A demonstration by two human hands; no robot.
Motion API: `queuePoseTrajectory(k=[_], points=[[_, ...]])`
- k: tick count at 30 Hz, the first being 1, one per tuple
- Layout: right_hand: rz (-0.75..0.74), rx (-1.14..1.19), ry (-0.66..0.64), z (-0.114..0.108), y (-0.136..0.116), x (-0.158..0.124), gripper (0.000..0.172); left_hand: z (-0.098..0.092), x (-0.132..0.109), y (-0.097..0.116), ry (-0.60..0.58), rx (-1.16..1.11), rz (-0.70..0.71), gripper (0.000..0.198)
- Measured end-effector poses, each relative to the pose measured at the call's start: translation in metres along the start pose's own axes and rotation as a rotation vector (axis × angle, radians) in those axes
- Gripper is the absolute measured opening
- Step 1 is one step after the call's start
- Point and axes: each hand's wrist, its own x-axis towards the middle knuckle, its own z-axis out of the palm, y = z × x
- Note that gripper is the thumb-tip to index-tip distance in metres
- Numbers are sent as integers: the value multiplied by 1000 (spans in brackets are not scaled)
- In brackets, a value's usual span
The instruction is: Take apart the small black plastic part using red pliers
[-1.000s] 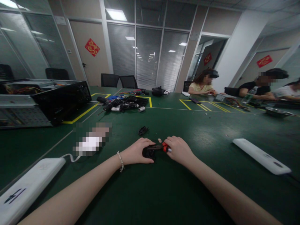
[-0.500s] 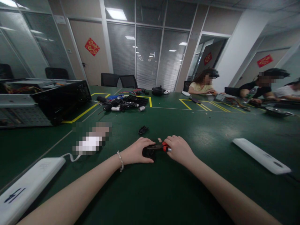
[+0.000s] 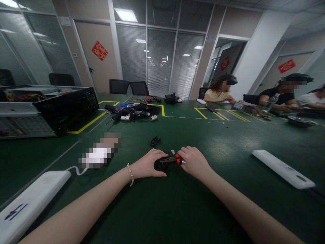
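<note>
My left hand (image 3: 150, 164) is wrapped round a small black part (image 3: 161, 168) on the green table, thumb at the near side and fingers at the far side. What kind of part it is cannot be made out. In my right hand (image 3: 194, 162) is a pair of pliers (image 3: 179, 159) with red handles. Their dark jaws point left and lie over the black part; whether they pinch it is too small to tell. Just beyond my hands sit a black piece (image 3: 155, 141), perhaps a loose cover, and a small pale scrap (image 3: 173, 152).
An opened computer case (image 3: 73, 110) stands at the left. White power banks or similar white boxes flank me, one left (image 3: 35, 200) and one right (image 3: 283, 169). Farther back lies a pile of tools and cables (image 3: 137, 111). Several people sit at the table's far right.
My hands, the pliers and the black part look the same in both frames. At the far right, a co-worker's hands and head have shifted slightly.
</note>
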Motion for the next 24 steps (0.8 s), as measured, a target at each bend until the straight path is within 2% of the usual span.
queuePoseTrajectory(k=[6, 15, 24], points=[[36, 76, -35, 1, 2, -1, 15, -1, -1, 1, -13, -23, -4, 65], [-8, -9, 11, 1, 0, 0, 16, 2, 0, -2, 17, -18, 14, 65], [27, 63, -23, 3, 2, -1, 16, -1, 0, 1, -10, -4, 8, 65]])
